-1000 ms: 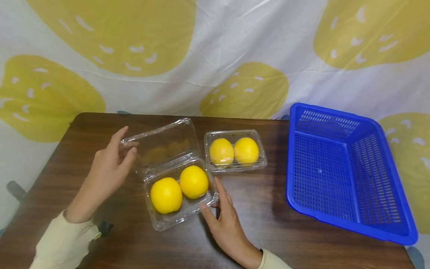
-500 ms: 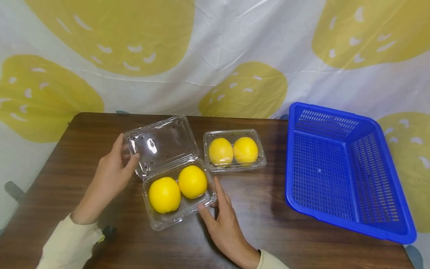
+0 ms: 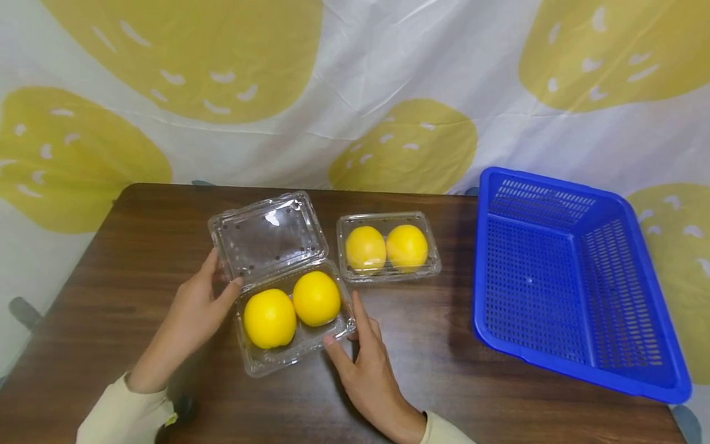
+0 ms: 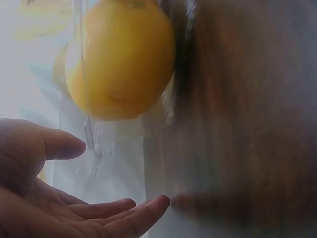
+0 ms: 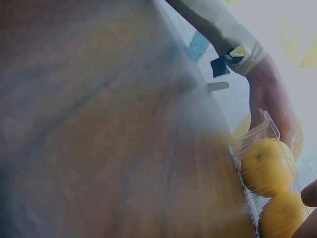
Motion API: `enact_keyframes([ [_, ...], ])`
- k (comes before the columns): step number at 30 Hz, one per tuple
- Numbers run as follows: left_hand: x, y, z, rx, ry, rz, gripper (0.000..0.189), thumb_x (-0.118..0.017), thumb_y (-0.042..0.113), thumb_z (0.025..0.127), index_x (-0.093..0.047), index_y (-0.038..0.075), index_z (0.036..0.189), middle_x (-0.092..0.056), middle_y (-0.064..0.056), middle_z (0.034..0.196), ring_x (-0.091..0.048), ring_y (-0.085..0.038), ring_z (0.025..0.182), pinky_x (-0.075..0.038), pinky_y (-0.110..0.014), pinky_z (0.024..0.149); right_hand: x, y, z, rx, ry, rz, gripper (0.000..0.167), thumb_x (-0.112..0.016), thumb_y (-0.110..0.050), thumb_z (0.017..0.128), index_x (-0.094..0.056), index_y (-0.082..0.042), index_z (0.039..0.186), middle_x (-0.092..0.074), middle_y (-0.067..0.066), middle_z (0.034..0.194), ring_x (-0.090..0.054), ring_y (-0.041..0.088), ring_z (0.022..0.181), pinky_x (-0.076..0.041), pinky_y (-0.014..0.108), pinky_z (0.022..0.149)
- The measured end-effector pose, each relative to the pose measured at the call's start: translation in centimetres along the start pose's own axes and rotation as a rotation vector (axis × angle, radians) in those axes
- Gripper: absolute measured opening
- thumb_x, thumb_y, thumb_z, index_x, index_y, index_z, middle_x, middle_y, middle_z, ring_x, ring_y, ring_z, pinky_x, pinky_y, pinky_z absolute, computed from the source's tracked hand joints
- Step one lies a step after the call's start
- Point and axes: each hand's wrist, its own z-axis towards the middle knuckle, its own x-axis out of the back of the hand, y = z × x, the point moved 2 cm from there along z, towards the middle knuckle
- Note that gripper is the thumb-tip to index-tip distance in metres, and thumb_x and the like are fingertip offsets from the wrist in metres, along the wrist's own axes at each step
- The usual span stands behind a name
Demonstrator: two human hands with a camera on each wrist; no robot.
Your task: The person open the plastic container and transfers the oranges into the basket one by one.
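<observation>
A clear plastic clamshell box (image 3: 294, 357) lies on the table with its lid (image 3: 266, 237) folded back. Two yellow-orange fruits that look like oranges (image 3: 270, 318) sit side by side in it. My left hand (image 3: 196, 302) is at the left side of the lid near the hinge, thumb and fingers spread apart; in the left wrist view nothing lies between the thumb and fingers (image 4: 143, 218). My right hand (image 3: 368, 373) holds the box's near right corner, thumb at the front rim and index finger along the right side. The right wrist view shows the same oranges (image 5: 267, 166) from the side.
Behind and to the right stands a second clear box (image 3: 389, 277), its lid down over two similar fruits (image 3: 407, 246). A blue perforated plastic basket (image 3: 529, 357) fills the right part of the brown wooden table (image 3: 127, 246). A patterned cloth (image 3: 355, 55) hangs behind.
The lid has settled back flatter. My left hand has come down and right along the lid's left side toward the hinge. My right hand stays at the box's corner.
</observation>
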Motion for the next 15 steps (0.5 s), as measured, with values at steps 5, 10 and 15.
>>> enact_keyframes([
  [5, -0.5, -0.1, -1.3, 0.001, 0.004, -0.004, 0.082, -0.063, 0.026, 0.111, -0.019, -0.012, 0.170, -0.065, -0.036, 0.143, -0.068, -0.052, 0.118, -0.054, -0.070, 0.104, 0.0, 0.0, 0.0, -0.009, -0.004, -0.001, 0.088, -0.072, -0.033, 0.109, -0.021, -0.011, 0.177, -0.054, 0.015, 0.146, -0.055, 0.023, 0.113, -0.049, 0.038, 0.098],
  [10, -0.8, 0.2, -2.4, -0.004, 0.019, -0.035, 0.082, -0.065, 0.024, 0.110, -0.021, -0.014, 0.168, -0.062, -0.035, 0.147, -0.068, -0.050, 0.121, -0.053, -0.069, 0.108, 0.0, 0.0, 0.0, -0.008, -0.006, -0.003, 0.088, -0.072, -0.033, 0.109, -0.021, -0.011, 0.177, -0.055, 0.014, 0.143, -0.054, 0.023, 0.113, -0.049, 0.038, 0.096],
  [15, -1.2, 0.4, -3.2, 0.003, 0.035, -0.095, 0.079, -0.066, 0.019, 0.110, -0.022, -0.011, 0.169, -0.060, -0.033, 0.152, -0.064, -0.049, 0.134, -0.055, -0.062, 0.110, 0.0, 0.0, 0.0, -0.003, -0.005, -0.005, 0.088, -0.072, -0.034, 0.109, -0.021, -0.011, 0.177, -0.054, 0.015, 0.148, -0.055, 0.023, 0.113, -0.049, 0.038, 0.097],
])
